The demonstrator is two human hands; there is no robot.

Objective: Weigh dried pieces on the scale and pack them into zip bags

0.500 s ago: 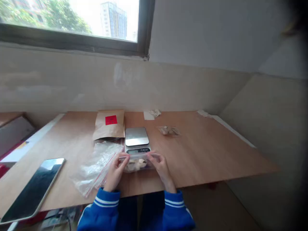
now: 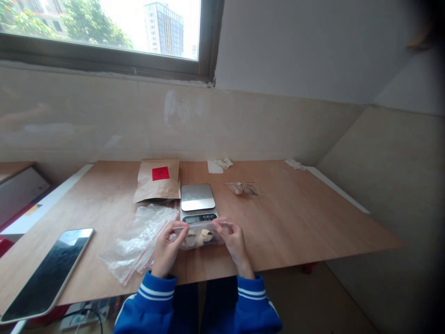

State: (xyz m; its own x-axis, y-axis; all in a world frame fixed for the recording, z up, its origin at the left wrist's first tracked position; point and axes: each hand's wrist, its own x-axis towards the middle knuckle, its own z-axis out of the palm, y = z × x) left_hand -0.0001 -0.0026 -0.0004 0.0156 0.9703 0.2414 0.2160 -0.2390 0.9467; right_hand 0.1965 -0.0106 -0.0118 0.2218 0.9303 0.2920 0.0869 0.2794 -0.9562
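We find the left hand (image 2: 167,246) pinching the left end of the top edge of a bag (image 2: 199,226) between thumb and fingers. The right hand (image 2: 233,241) grips the right end in like manner. Inside the bag we note pale pieces (image 2: 206,235), one showing a dark patch. The bag is located at the near side of the desk (image 2: 295,222), directly in front of the scale (image 2: 198,197), its top edge close to the display (image 2: 193,220). We cannot tell whether its base touches the desk, nor whether its seal is closed.

To the left we record clear bags (image 2: 142,236) with red strips, lying flat and overlapping. Behind these lies a brown pouch (image 2: 158,185) bearing a red label (image 2: 160,173), its right edge just beside the scale. A phone (image 2: 48,273) lies screen up at the desk's left. Right of the scale, and apart from it, we find a packet (image 2: 242,189) with brownish contents. At the back we record a white card (image 2: 214,168) beside a crumpled tissue (image 2: 225,163). Blue sleeves (image 2: 156,301) with white stripes reach towards both wrists
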